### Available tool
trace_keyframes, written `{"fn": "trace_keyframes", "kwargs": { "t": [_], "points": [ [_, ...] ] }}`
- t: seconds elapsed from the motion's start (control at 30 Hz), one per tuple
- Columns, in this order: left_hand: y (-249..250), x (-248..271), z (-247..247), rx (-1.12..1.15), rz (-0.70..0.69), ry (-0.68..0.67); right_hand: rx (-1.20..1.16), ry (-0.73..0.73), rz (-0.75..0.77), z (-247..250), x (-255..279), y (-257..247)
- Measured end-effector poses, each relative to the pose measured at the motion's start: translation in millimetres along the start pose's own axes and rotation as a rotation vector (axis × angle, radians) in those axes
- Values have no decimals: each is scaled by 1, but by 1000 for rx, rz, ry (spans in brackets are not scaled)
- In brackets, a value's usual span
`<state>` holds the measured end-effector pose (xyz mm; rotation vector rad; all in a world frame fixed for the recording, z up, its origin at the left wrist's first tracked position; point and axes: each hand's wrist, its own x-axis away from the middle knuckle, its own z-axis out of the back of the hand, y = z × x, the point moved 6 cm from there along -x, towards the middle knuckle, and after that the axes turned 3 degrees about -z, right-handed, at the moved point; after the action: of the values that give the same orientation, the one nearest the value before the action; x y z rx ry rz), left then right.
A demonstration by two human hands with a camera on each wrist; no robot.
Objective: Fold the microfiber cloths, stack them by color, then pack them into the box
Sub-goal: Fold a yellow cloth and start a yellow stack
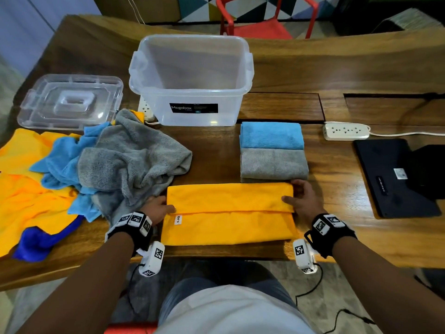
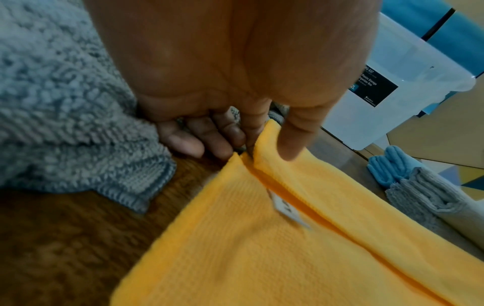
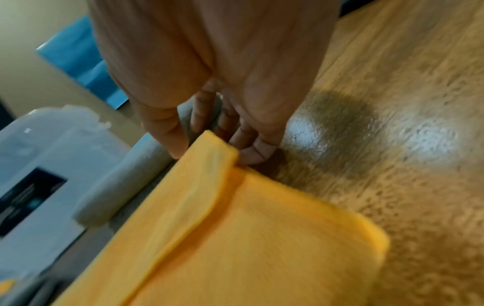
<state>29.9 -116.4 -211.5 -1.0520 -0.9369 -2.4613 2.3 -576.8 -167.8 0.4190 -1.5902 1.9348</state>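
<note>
At the left of the table [image 1: 337,68], an unfolded heap [image 1: 96,169] of yellow, blue and grey cloths remained to be processed; the lid [image 1: 69,101] lay behind it. The left hand [image 1: 157,208] pinched the left end of the yellow cloth [image 1: 228,213], thumb on top of the folded-over flap, fingers beneath. This cloth lay flat at the near table edge, its far portion brought part-way toward the near hem, so the fold was judged incomplete. The right hand [image 1: 302,201] pinched the opposite end of the same flap. Behind the cloth, the clear box [image 1: 192,112] stood open and held nothing. To its right, one folded blue cloth [image 1: 271,135] and a folded grey cloth [image 1: 274,163] lay side by side, touching. Stacking had barely begun; packing was not started.
</note>
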Motion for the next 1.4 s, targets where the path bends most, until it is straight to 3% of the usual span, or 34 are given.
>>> {"fn": "trace_keyframes", "kwargs": {
  "t": [0.17, 0.4, 0.6, 0.83, 1.03, 1.4],
  "points": [
    [1, 9, -2, -33, -39, -30, 538, -55, 35, -4, 5, 1],
    [0, 17, -5, -288, -97, 32, 834, -65, 73, -1, 12, 12],
    [1, 26, -6, -394, -102, 70, 868, -97, 35, 4, 20, 16],
    [-10, 30, -5, -199, -74, 49, 679, -136, -148, 13, 32, 37],
    [-11, 37, -5, -181, -100, 19, 627, -178, -192, 18, 37, 47],
    [-11, 37, -7, -302, -123, 27, 795, -325, -233, 22, 45, 48]
  ]
}}
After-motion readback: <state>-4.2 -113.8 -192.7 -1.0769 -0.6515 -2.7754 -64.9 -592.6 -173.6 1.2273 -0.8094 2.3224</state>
